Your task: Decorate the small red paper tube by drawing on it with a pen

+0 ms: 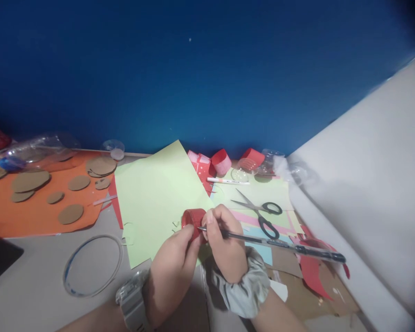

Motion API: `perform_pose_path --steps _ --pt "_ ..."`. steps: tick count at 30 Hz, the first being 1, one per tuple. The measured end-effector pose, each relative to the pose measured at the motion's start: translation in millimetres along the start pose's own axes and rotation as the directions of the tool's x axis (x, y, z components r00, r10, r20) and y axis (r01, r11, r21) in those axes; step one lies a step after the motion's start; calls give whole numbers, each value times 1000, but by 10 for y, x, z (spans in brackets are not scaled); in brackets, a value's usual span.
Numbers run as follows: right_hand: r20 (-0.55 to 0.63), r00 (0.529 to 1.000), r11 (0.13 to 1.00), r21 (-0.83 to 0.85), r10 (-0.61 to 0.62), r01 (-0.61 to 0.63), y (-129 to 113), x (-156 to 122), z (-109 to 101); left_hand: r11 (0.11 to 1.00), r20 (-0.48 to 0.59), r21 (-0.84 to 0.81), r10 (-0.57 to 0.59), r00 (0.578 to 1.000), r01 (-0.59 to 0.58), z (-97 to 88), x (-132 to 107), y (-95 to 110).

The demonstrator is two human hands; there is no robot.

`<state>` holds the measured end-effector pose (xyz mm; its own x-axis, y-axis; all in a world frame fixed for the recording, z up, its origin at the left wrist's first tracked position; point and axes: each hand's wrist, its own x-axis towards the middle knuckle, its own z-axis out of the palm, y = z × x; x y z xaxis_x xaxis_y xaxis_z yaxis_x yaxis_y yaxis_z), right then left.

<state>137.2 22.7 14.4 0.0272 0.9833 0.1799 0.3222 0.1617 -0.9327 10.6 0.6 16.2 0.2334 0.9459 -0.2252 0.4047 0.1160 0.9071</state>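
Note:
My left hand (174,263) is closed, pinching a red ridged bottle cap (194,216) by its near side, the hollow side turned partly toward me. In my right hand (226,240) a black pen (280,244) lies gripped, its tip at the cap and its long barrel slanting out to the right. The right fingertips also touch the cap's right edge. Both hands are above a pale green paper sheet (152,189), which has small dark marks near the cap. My fingers hide part of the cap.
Scissors (257,208) lie to the right on coloured papers, below a white marker (227,181). Red paper rings (221,161) stand by the blue wall. Cardboard discs (31,181) rest on orange paper (7,212) at left. A thin hoop (66,272) lies nearer; a white panel (376,184) bounds the right.

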Motion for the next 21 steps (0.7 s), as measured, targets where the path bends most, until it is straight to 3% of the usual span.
perform_pose_path --steps 21 --pt "13 1000 997 69 23 -24 28 -15 18 1000 -6 -3 28 1000 -28 1 18 -39"
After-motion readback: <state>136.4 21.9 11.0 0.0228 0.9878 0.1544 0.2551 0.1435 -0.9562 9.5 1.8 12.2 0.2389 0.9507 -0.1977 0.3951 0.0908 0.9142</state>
